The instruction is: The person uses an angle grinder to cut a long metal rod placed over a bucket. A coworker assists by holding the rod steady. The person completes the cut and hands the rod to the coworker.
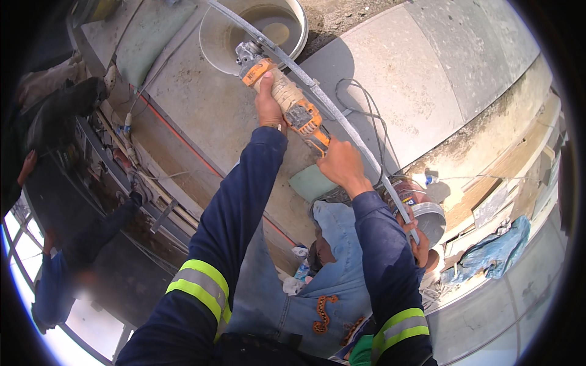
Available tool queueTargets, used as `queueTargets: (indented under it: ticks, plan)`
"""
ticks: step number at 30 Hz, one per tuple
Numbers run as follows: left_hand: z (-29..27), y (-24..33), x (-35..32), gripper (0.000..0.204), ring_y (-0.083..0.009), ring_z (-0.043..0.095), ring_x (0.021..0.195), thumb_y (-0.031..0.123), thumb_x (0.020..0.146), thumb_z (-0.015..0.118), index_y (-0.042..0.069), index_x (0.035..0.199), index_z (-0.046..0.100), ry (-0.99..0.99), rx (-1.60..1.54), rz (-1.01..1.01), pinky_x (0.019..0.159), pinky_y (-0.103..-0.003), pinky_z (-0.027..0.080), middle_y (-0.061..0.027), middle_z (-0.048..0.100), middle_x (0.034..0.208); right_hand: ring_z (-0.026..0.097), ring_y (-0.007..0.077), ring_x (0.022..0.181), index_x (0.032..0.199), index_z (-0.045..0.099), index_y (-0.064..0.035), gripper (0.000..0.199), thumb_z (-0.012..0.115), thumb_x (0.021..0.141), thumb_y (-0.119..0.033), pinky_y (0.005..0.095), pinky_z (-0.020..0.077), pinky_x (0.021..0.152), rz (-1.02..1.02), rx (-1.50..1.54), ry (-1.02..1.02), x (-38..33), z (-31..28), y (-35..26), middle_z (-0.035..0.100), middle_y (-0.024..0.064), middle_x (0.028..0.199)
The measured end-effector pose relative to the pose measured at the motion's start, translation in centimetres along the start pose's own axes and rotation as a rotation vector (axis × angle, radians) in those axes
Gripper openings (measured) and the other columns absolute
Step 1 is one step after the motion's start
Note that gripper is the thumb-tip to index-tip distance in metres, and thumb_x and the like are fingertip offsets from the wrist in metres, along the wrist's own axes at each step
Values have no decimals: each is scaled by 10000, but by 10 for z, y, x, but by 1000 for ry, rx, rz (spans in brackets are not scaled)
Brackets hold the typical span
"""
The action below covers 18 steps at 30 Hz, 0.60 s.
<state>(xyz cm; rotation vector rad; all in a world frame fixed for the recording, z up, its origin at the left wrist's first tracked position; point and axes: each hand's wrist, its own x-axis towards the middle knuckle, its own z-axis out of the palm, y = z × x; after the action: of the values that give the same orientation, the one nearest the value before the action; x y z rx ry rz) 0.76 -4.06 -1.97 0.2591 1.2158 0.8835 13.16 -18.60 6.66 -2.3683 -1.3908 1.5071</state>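
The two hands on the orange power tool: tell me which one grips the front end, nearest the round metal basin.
The left hand. It wraps the orange power tool near its head, close to the round metal basin; the right hand holds the rear handle, farther away.

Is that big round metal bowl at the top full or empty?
Nearly empty. The metal bowl shows its bare grey inside, with only a shallow brownish patch at the bottom. What that patch is, cannot tell.

A single head-worn fisheye view looks down, close over both outstretched forearms, onto a concrete slab point(201, 116).
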Motion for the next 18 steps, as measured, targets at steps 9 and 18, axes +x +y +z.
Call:
queueTargets:
  ticks: [9, 18]
  plan:
    - [-1, 0, 3, 588, -335, 716, 760, 535, 918, 639, 23, 1196, 557, -12, -7, -8, 698, -466, 618, -195, 688, 910, 707, 451, 870, 1192, 626, 75, 467, 688, 787, -150, 503, 570, 804, 3, 0, 7, 3, 1, -1, 714, 287, 900]
    - [0, 3, 6, 580, -338, 718, 766, 530, 921, 636, 28, 1198, 555, -11, -8, -11, 701, -466, 619, -192, 688, 913, 705, 453, 874, 1170, 630, 74, 457, 707, 782, -157, 507, 569, 799, 5, -1, 9, 6, 0, -3, 712, 290, 890]
